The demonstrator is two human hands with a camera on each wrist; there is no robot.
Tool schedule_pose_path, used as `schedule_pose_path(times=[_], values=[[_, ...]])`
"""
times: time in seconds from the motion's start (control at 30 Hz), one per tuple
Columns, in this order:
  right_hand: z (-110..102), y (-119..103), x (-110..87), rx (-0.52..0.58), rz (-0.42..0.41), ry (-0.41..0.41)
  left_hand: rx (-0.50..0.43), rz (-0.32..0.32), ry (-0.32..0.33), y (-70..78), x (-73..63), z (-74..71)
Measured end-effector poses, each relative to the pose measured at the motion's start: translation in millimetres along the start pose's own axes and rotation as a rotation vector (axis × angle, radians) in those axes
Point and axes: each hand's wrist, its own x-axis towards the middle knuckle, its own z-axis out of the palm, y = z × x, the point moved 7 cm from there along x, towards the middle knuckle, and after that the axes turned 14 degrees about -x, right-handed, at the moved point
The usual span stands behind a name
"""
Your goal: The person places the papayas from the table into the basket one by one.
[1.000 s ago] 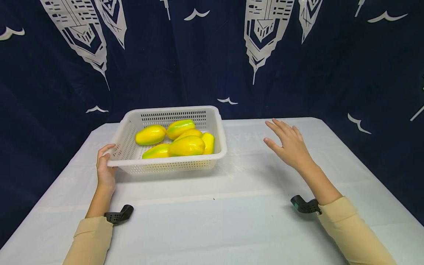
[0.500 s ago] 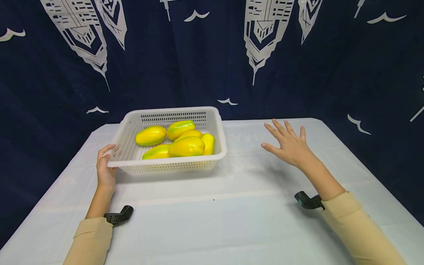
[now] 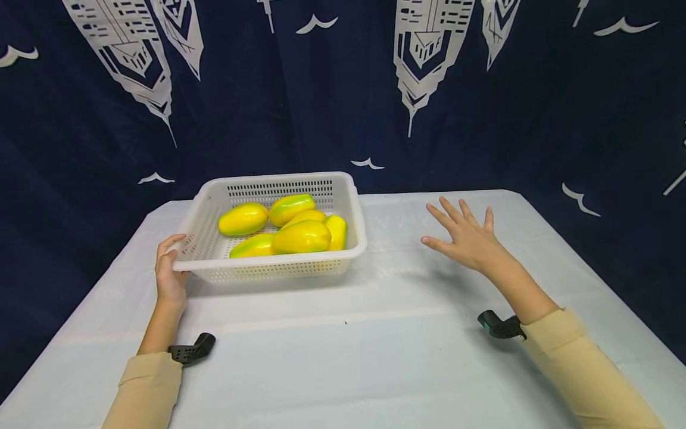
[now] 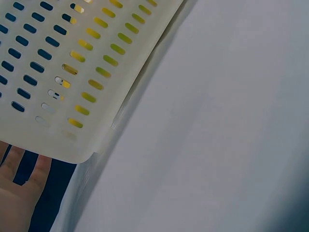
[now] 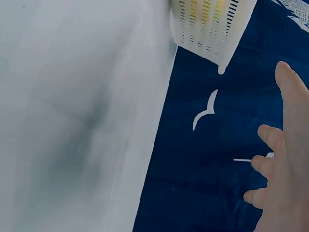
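Observation:
A white perforated plastic basket (image 3: 214,263) sits toward the back of the table, left of centre in the head view. Several glossy yellow-green mango-like fruits (image 3: 301,237) lie inside, one partly hidden behind the others. My left hand (image 3: 171,280) grips the basket's near left corner, thumb at the rim and fingers along the left side. In the left wrist view, that hand's fingers (image 4: 41,169) show just beyond the basket's corner. My right hand (image 3: 468,241) is held above the table to the right of the basket, palm down, fingers spread, holding nothing.
A white cloth covers the table (image 3: 343,369). Behind it hangs a dark blue curtain (image 3: 332,95) with white printed towers and birds. Black wrist cameras, such as the left one (image 3: 194,348), sit by both beige sleeves (image 3: 145,387).
My right hand's fingers have spread wider, and its forearm has shifted slightly right. The left hand keeps its grip on the basket, and the fruits stay put.

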Motion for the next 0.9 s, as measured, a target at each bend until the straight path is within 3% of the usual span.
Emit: schedule_pose_path(times=[0.9], values=[[7,9,-10.6,0.037,0.004,0.014,-0.025,-0.016,0.03,7.6,-3.3,-4.6]])
